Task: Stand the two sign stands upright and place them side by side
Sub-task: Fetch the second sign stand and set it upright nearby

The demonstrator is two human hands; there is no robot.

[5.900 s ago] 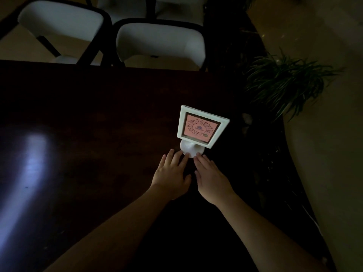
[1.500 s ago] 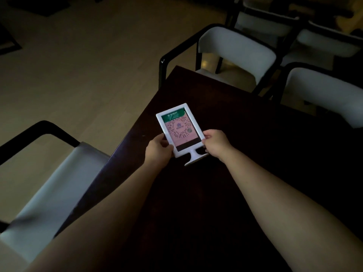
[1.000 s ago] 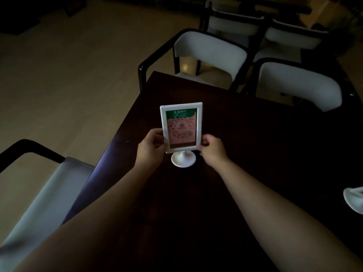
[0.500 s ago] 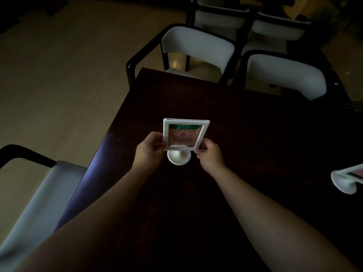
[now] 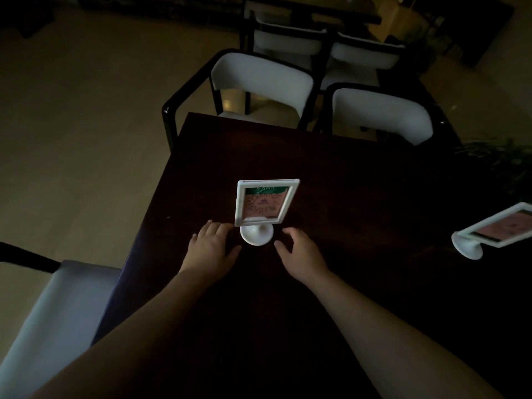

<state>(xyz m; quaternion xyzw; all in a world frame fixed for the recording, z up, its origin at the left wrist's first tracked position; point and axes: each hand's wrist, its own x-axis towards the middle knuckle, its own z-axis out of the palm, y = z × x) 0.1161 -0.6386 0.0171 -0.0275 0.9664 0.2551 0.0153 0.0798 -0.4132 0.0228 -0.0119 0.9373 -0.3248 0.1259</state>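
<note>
Two hands lie loosely spread, holding nothing: left hand and right hand flank the round base of one upright sign stand. A second sign stand stands well apart at right. Dark table; four white chairs beyond, dim room.

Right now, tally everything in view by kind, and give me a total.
Sign stands: 2 (one between the hands, one at the right edge)
Hands: 2 (left hand, right hand)
Chairs: 5, one behind the table
Tables: 1
Plants: 1
Total: 11
</note>
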